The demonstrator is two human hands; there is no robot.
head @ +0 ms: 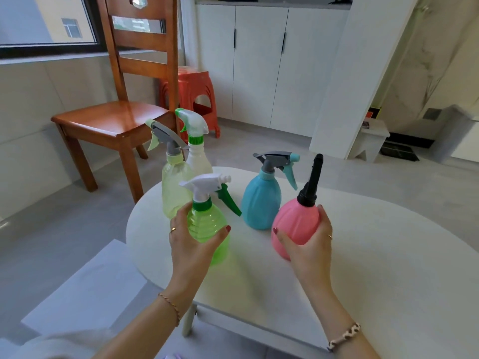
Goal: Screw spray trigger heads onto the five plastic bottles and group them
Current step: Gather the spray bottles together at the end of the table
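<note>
White bottle (198,156) partly hidden behind yellow bottle (174,187), contents indiscernible, left hand (193,242) gripping green bottle (207,226) left of blue bottle (261,200), right hand (309,242) gripping pink bottle (295,224) to its right.

Your left hand (193,242) holds a translucent bright green bottle (207,226) with a dark green collar and trigger under a white head. Your right hand (308,244) holds a solid pink bottle (295,224) topped by a black nozzle. Your nails are dark red. Between them you see a plain blue bottle (261,200) with a grey head and light blue trigger. Behind stand a pale yellow-green bottle (175,185) with a grey head and a milky white bottle (198,158) with a green collar. The counter (363,255) is white; the chair (124,99) is reddish-brown wood, the stool (197,92) orange-red.
</note>
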